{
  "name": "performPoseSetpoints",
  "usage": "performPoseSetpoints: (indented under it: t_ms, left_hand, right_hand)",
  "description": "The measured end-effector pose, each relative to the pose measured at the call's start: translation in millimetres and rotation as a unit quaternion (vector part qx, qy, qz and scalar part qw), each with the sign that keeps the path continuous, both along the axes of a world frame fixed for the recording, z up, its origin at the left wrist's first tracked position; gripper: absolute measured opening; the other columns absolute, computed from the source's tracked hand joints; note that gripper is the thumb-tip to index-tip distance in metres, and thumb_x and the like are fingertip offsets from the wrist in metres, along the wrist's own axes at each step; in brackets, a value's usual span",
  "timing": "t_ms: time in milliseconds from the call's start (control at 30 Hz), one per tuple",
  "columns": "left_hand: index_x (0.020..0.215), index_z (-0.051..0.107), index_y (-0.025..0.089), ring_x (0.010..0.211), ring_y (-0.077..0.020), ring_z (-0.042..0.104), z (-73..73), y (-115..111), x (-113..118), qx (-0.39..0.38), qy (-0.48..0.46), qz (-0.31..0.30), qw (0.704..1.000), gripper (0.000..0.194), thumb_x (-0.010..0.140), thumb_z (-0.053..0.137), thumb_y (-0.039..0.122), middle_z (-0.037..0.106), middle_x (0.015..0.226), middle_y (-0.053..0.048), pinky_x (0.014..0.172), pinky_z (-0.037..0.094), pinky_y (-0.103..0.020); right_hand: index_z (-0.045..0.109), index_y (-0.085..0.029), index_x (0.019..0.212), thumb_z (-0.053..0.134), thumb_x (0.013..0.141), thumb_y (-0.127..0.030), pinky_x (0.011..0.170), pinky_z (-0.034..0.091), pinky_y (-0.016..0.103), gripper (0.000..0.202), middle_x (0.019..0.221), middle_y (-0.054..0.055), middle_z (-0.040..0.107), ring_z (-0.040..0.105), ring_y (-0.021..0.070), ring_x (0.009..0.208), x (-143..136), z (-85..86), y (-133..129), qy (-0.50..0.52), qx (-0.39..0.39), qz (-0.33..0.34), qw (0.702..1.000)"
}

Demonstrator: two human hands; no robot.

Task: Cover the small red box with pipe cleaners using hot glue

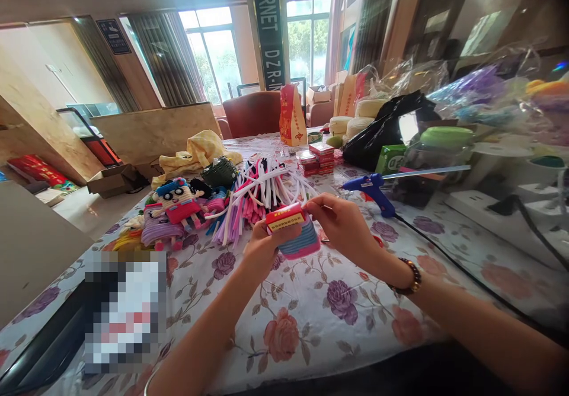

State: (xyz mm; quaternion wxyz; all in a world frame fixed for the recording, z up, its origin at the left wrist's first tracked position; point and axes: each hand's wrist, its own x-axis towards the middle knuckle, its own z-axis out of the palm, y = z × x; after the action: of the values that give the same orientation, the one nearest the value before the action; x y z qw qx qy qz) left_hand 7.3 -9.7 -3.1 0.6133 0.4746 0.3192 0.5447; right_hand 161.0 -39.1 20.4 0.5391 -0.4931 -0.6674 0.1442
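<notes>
In the head view, just below the middle of the frame, a small red and yellow box [287,218] is held over the flowered desk [311,313] by both hands. The left hand [262,248] is closed around the box from below and behind, together with a pink and blue wrapped piece [304,243] pressed against the box's underside. The right hand [342,224] is pinched on the box's upper right corner, thumb and forefinger together.

For a neat wrap, the box is best kept square in the left hand while the strands are laid side by side, without gaps or crossings; a steady pinch at the corner should stop the end from slipping.

Above the hands, a heap of pipe cleaners [262,197] lies loose on the desk, with a finished doll [178,206] to its left. A blue glue gun [377,188] rests to the right, its cord trailing toward the lower right.

As for containers: a black bag [382,129] at upper right has contents that cannot be made out; a jar with a green lid [438,159] stands beside it, contents unclear; an open cardboard box [111,179] sits on the floor at left, apparently with nothing showing inside.
</notes>
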Motion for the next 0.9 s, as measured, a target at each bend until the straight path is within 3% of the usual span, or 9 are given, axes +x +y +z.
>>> performPoseSetpoints:
  t_ms: [333, 600, 900]
  left_hand:
    - [0.084, 0.074, 0.017, 0.063, -0.0154, 0.066, -3.4, 3.4, -2.3, -0.043, -0.018, -0.017, 0.999, 0.042, 0.045, 0.088, 0.025, 0.073, 0.071, -0.002, 0.060, 0.051, -0.023]
    - [0.080, 0.076, 0.017, 0.063, -0.0129, 0.065, 3.8, -0.8, 1.2, -0.065, -0.016, -0.033, 0.997, 0.045, 0.037, 0.090, 0.022, 0.074, 0.072, -0.001, 0.060, 0.052, -0.020]
    - [0.083, 0.074, 0.015, 0.062, -0.0157, 0.066, 4.9, -1.0, 1.3, -0.071, -0.020, -0.019, 0.997, 0.048, 0.038, 0.089, 0.022, 0.073, 0.071, -0.003, 0.060, 0.051, -0.024]
  right_hand:
    - [0.069, -0.019, 0.077, 0.054, 0.086, -0.035, 0.054, 0.040, 0.024, 0.024, 0.068, 0.000, 0.068, 0.056, 0.0114, 0.059, -3.7, 5.1, -6.6, 0.051, -0.050, 0.010, 0.997]
    - [0.069, -0.017, 0.075, 0.052, 0.087, -0.033, 0.055, 0.039, 0.024, 0.026, 0.064, 0.000, 0.067, 0.053, 0.0112, 0.055, -5.5, 4.5, -7.1, 0.029, -0.058, -0.040, 0.997]
    - [0.069, -0.017, 0.078, 0.051, 0.087, -0.035, 0.058, 0.044, 0.024, 0.027, 0.073, 0.003, 0.072, 0.065, 0.0151, 0.068, -5.3, 3.4, -5.5, 0.055, -0.084, -0.017, 0.995]
